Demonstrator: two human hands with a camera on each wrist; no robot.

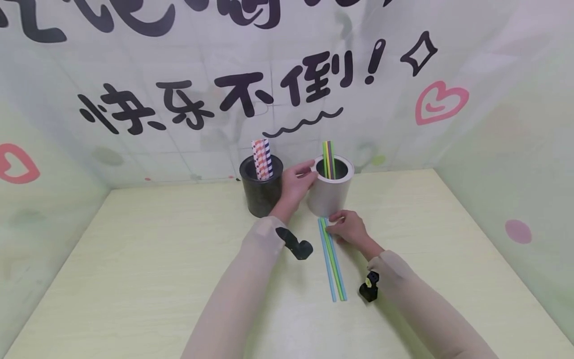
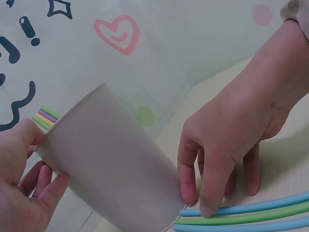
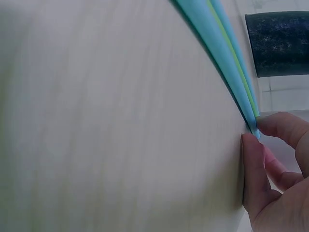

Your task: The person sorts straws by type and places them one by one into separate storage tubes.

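A white cylindrical cup (image 1: 329,197) stands upright with green, yellow and purple straws (image 1: 329,159) in it. My left hand (image 1: 297,185) holds its rim on the left, fingers against the wall (image 2: 43,186). In front of the cup, two blue straws and a green straw (image 1: 332,259) lie side by side on the table, their far ends near its base. At those ends, the thumb and a finger of my right hand (image 1: 351,228) pinch the right-hand blue straw (image 3: 252,116). The other fingers of that hand point down toward the tabletop (image 2: 251,174).
Left of the white cup stands a black cup (image 1: 262,197) with patterned straws (image 1: 262,159), close beside my left forearm. Behind both cups rises a wall covering (image 1: 202,149) with black lettering. More covering encloses the pale wooden table (image 1: 148,279) at the sides.
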